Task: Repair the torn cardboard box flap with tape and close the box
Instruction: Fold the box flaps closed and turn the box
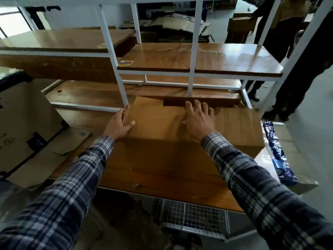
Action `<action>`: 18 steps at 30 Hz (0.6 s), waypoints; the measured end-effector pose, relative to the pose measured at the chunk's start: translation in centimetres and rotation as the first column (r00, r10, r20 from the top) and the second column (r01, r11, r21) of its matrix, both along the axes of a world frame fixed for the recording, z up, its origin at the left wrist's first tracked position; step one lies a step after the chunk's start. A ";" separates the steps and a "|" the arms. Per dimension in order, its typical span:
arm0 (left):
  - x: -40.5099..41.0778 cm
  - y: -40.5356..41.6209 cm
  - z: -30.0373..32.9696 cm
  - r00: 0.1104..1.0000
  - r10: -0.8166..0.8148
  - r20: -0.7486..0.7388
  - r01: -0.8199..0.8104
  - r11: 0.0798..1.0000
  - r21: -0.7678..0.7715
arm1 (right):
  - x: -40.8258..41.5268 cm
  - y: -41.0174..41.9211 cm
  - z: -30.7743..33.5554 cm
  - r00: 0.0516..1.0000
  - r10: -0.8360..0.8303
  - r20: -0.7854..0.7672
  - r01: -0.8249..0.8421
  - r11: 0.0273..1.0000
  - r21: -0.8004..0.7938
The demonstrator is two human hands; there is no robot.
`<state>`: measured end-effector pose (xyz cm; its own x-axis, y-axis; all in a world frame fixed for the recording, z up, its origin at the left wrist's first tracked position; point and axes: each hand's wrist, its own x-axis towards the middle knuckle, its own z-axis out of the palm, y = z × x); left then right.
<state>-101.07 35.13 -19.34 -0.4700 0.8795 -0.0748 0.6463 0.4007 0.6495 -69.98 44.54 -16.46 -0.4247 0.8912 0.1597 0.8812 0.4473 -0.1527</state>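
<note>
While the cardboard box [180, 127] sits on the wooden table [162, 168] against a white shelf frame [115, 56], a person's left hand [119, 125] takes the box's left edge in a curled grip, thumb on top. Fingers straight and spread, the right hand [198, 120] presses the top flap near a strip of brown tape [173, 102] at the far edge. Uneven pressure could likely let the torn flap spring up or the tape wrinkle.
</note>
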 end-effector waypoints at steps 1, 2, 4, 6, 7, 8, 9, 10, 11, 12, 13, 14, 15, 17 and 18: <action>0.6 0.6 -0.4 0.992 -0.022 -0.127 0.021 1.000 -0.010 | 0.1 0.8 -0.9 1.000 -0.001 -0.006 0.000 0.998 -0.063; 1.2 1.3 -0.9 0.971 -0.044 -0.237 0.043 0.999 -0.012 | 0.2 1.6 -1.8 1.000 0.000 -0.018 -0.002 0.992 -0.128; 2.6 3.1 -1.4 0.897 -0.106 -0.430 0.097 0.994 -0.043 | 0.5 3.9 -3.0 0.999 -0.022 -0.038 0.012 0.969 -0.246; 3.7 5.4 -1.9 0.845 -0.168 -0.507 0.131 0.986 -0.107 | 1.0 6.6 -3.2 0.997 -0.072 -0.041 0.053 0.938 -0.343; 4.0 6.5 -2.0 0.837 -0.184 -0.515 0.136 0.982 -0.130 | 1.4 7.8 -2.9 0.994 -0.100 -0.038 0.078 0.919 -0.387; 4.3 7.5 -1.8 0.840 -0.181 -0.511 0.126 0.982 -0.141 | 1.9 9.3 -2.8 0.993 -0.118 -0.030 0.095 0.906 -0.413; 4.5 8.5 -1.6 0.850 -0.172 -0.498 0.117 0.983 -0.139 | 2.5 10.6 -2.6 0.992 -0.125 -0.016 0.107 0.901 -0.420; 4.4 9.4 -1.6 0.863 -0.151 -0.482 0.099 0.986 -0.133 | 3.1 12.0 -2.4 0.990 -0.137 -0.008 0.122 0.905 -0.407; 4.2 10.3 -1.7 0.880 -0.127 -0.458 0.078 0.989 -0.125 | 3.8 13.2 -2.3 0.985 -0.168 -0.028 0.145 0.914 -0.380; 3.8 11.0 -1.9 0.897 -0.094 -0.432 0.047 0.992 -0.117 | 4.4 14.5 -2.4 0.974 -0.215 -0.068 0.180 0.923 -0.339; 3.3 11.9 -2.1 0.911 -0.066 -0.408 0.019 0.993 -0.119 | 5.1 15.9 -2.5 0.951 -0.285 -0.123 0.238 0.923 -0.301; 3.1 12.7 -2.3 0.920 -0.037 -0.390 -0.011 0.992 -0.122 | 6.0 17.5 -2.8 0.914 -0.358 -0.191 0.301 0.914 -0.273; 2.8 13.7 -2.6 0.920 -0.007 -0.393 -0.046 0.991 -0.126 | 7.0 19.1 -3.0 0.870 -0.423 -0.256 0.356 0.895 -0.268; 2.9 15.1 -2.8 0.903 0.040 -0.428 -0.098 0.989 -0.115 | 9.3 22.2 -3.2 0.775 -0.555 -0.302 0.487 0.829 -0.274; 3.0 15.8 -2.5 0.905 0.066 -0.420 -0.124 0.986 -0.111 | 10.2 23.9 -3.4 0.735 -0.607 -0.301 0.517 0.790 -0.331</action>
